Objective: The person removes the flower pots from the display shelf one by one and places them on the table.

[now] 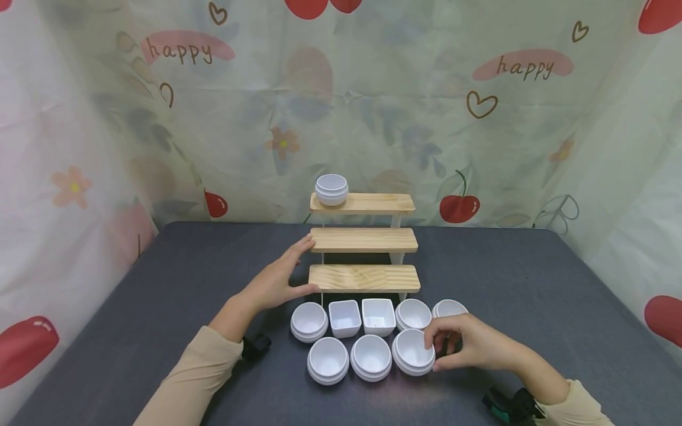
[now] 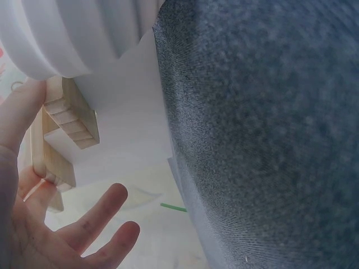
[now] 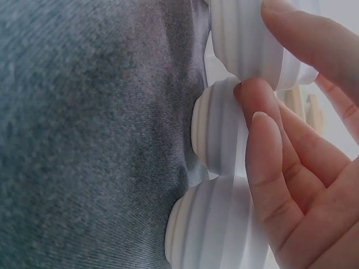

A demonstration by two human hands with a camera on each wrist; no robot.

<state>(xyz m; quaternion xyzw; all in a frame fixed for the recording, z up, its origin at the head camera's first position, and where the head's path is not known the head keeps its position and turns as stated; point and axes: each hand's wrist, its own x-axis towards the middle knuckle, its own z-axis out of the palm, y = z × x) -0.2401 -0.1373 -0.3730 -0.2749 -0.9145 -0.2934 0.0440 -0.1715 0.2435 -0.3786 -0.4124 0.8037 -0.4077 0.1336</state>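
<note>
My right hand (image 1: 471, 343) pinches the rim of a round white bowl (image 1: 412, 349) at the right end of the front row. In the right wrist view, the thumb lies against the ribbed side of this bowl (image 3: 241, 39). My left hand (image 1: 277, 281) touches the left end of a three-tier wooden stand (image 1: 364, 278). Its thumb is at the lowest plank and its index finger at the middle plank (image 1: 364, 239). In the left wrist view, two fingers (image 2: 98, 218) stretch out past the planks. One round bowl (image 1: 331, 190) stands on the top plank's left end.
Two more round bowls (image 1: 328, 361) share the front row. Behind them, close to the stand's foot, are two square white bowls (image 1: 345, 319) between round ones (image 1: 309, 322). A dark cloth (image 1: 506, 278) covers the table; a printed curtain (image 1: 373, 130) hangs behind.
</note>
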